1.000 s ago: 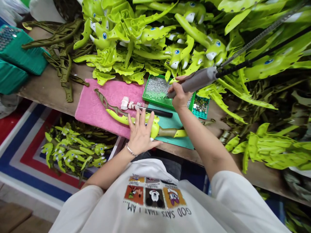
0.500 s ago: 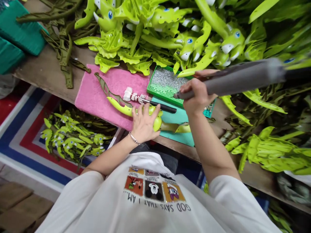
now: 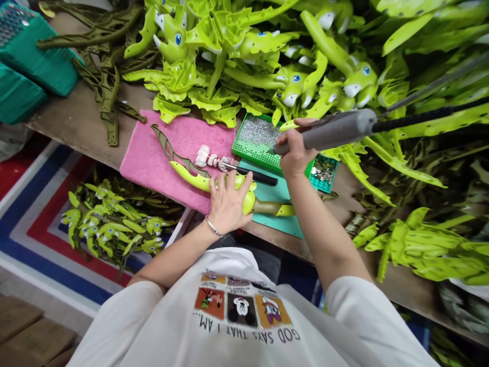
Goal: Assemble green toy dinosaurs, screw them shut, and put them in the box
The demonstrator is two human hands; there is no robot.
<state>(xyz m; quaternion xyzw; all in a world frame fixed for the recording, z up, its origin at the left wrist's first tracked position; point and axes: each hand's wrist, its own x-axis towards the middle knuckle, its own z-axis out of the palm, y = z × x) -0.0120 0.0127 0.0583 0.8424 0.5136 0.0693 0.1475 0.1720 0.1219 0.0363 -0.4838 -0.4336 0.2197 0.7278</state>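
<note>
The left hand lies spread flat on the lime-green toy dinosaur shell. Just beyond it, the right hand is closed round a grey electric screwdriver, tip at the green screw tray. A firm palm and upright bit seem wise: glossy curved plastic slips, while the nubby pink towel beneath grips.

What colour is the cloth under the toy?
Pink cloth, clearest in the head view.

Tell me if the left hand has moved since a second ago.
No. The left hand still presses the green toy at the pink towel's right edge.
</note>
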